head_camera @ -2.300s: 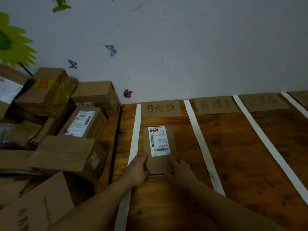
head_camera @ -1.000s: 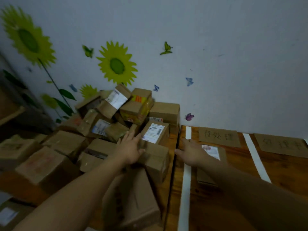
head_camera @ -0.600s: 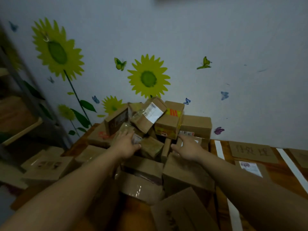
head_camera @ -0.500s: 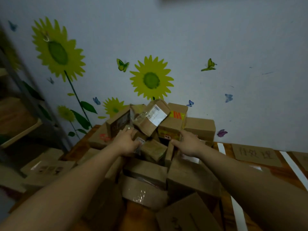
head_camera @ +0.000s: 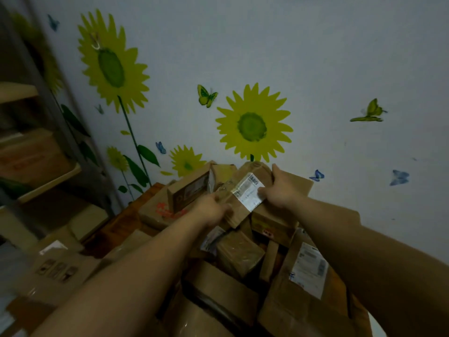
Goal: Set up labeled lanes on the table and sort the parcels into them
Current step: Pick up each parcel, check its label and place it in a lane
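Note:
A small cardboard parcel with a white shipping label (head_camera: 245,190) sits tilted at the top of a heap of cardboard parcels (head_camera: 243,254). My left hand (head_camera: 211,210) grips its lower left end. My right hand (head_camera: 279,188) grips its upper right end, with the thumb on the label. The taped lanes and their cardboard labels are out of view to the right.
A wall with sunflower and butterfly stickers (head_camera: 252,125) stands right behind the heap. Metal shelving (head_camera: 36,147) holding boxes is at the left. More boxes (head_camera: 56,266) lie low at the left. A large parcel with a white label (head_camera: 308,271) lies at the lower right.
My hands left the parcel laid in the first lane. My view swung left to the heap. Both hands reached up it and took hold of the labelled parcel on top.

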`<state>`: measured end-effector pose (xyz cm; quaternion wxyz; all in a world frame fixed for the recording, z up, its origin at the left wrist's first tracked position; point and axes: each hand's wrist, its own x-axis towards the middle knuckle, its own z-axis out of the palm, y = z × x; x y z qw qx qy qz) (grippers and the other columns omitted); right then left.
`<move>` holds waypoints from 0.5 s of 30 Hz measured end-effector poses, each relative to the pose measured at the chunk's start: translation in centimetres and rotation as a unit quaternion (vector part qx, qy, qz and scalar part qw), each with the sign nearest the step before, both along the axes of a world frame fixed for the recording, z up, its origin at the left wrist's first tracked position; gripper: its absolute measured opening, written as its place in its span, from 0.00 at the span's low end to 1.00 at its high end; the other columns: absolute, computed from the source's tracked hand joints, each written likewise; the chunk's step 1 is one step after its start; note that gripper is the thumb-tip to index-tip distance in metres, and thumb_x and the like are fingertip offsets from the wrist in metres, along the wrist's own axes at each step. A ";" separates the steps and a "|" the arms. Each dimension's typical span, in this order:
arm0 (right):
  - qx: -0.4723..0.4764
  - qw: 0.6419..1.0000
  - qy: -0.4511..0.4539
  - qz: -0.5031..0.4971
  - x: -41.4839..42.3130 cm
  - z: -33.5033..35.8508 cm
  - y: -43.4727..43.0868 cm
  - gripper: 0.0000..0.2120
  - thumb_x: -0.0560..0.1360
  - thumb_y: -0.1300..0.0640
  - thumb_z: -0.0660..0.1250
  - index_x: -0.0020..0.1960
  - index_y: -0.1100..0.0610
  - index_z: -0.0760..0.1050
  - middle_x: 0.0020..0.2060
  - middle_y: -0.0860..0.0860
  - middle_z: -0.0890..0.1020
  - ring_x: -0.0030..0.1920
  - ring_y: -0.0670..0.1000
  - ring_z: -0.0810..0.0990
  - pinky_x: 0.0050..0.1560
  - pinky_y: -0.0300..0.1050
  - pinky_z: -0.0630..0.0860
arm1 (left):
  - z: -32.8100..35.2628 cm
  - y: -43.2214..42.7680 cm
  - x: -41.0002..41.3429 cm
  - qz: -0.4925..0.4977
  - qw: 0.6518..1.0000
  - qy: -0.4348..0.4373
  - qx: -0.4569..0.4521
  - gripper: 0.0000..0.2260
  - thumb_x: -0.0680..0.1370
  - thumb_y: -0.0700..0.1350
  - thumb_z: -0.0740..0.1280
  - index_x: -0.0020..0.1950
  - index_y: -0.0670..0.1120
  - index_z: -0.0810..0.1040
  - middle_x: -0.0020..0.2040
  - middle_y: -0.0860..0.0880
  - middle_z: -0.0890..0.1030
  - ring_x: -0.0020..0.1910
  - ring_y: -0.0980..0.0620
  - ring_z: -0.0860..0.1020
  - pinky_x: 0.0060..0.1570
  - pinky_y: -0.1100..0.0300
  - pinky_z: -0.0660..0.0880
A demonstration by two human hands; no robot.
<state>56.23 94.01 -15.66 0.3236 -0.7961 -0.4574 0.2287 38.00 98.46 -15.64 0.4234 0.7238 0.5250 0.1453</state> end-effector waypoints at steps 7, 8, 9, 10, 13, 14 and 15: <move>0.156 0.985 0.046 -0.051 0.5 0.8 -1.1 0.14 0.74 0.60 0.69 0.56 0.54 0.67 0.49 0.49 0.74 0.49 0.52 0.75 0.40 0.39 0.70 | 0.0 -0.3 -0.2 0.116 0.976 -0.175 0.064 0.21 0.77 0.40 0.68 0.69 0.41 0.70 0.62 0.47 0.72 0.60 0.48 0.74 0.53 0.63 0.70; 0.166 0.984 0.043 -0.052 0.5 1.2 -1.7 0.14 0.74 0.60 0.69 0.55 0.54 0.66 0.49 0.49 0.74 0.49 0.51 0.75 0.41 0.38 0.70 | 0.2 -0.4 -0.4 0.118 0.970 -0.187 0.103 0.19 0.76 0.38 0.68 0.67 0.42 0.72 0.61 0.48 0.71 0.57 0.52 0.73 0.52 0.65 0.69; 0.173 0.983 0.041 -0.052 0.3 1.5 -2.3 0.15 0.74 0.59 0.70 0.55 0.53 0.66 0.50 0.48 0.74 0.50 0.50 0.75 0.45 0.40 0.71 | 0.5 -0.7 -0.7 0.117 0.963 -0.196 0.140 0.18 0.76 0.35 0.67 0.65 0.42 0.73 0.60 0.49 0.70 0.55 0.55 0.72 0.50 0.68 0.68; 0.179 0.981 0.041 -0.053 0.1 1.8 -2.9 0.15 0.74 0.58 0.70 0.54 0.53 0.66 0.51 0.49 0.75 0.51 0.51 0.76 0.50 0.44 0.73 | 0.8 -1.0 -0.9 0.115 0.957 -0.206 0.166 0.17 0.76 0.33 0.66 0.64 0.43 0.74 0.60 0.50 0.69 0.54 0.57 0.71 0.50 0.70 0.68; 0.191 0.978 0.040 -0.072 -0.7 2.7 -4.9 0.14 0.74 0.55 0.70 0.54 0.52 0.67 0.51 0.49 0.77 0.54 0.53 0.77 0.58 0.53 0.74 | 2.6 -2.3 -1.3 0.125 0.941 -0.261 0.174 0.19 0.76 0.34 0.65 0.66 0.44 0.70 0.57 0.52 0.72 0.55 0.56 0.72 0.55 0.64 0.70; 0.198 0.976 0.034 -0.085 -1.0 3.1 -5.7 0.13 0.75 0.52 0.69 0.55 0.52 0.68 0.51 0.50 0.78 0.53 0.53 0.78 0.56 0.52 0.74 | 3.1 -2.6 -1.4 0.138 0.935 -0.289 0.151 0.19 0.77 0.36 0.66 0.66 0.43 0.68 0.54 0.51 0.74 0.54 0.54 0.74 0.55 0.60 0.72; 0.209 0.973 0.027 -0.096 -1.5 3.7 -6.6 0.12 0.76 0.50 0.67 0.57 0.53 0.70 0.51 0.51 0.79 0.51 0.52 0.78 0.53 0.50 0.74 | 3.7 -3.0 -1.6 0.153 0.930 -0.310 0.124 0.18 0.77 0.39 0.66 0.66 0.43 0.68 0.51 0.50 0.75 0.52 0.51 0.75 0.55 0.57 0.73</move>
